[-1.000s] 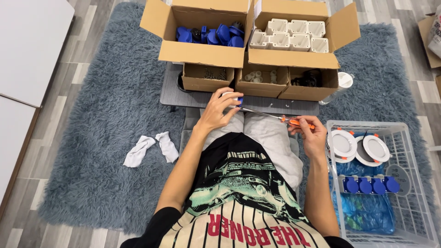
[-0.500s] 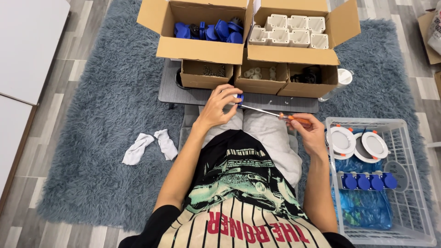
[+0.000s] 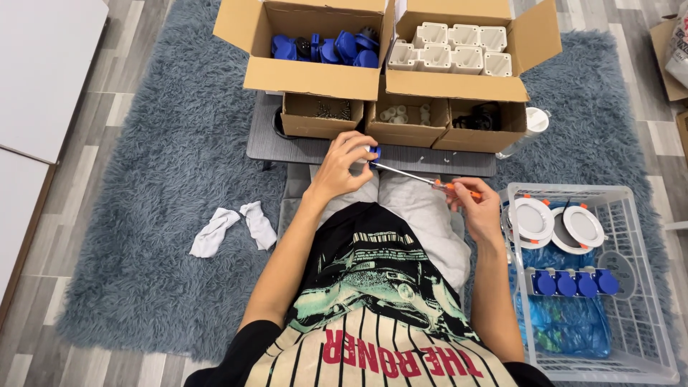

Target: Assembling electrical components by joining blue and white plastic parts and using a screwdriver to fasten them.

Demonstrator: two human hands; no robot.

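While your left hand (image 3: 344,168) pinches a small blue-and-white part (image 3: 373,152), your right hand (image 3: 476,208) grips an orange-handled screwdriver (image 3: 423,179); its tip meets the part. Both sit just before the cardboard boxes (image 3: 401,129).

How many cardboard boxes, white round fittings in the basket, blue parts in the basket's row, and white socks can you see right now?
Cardboard boxes: 5 (2 large, 3 small)
White round fittings in the white basket: 2
Blue parts in the row: 4
White socks: 2
Total: 13
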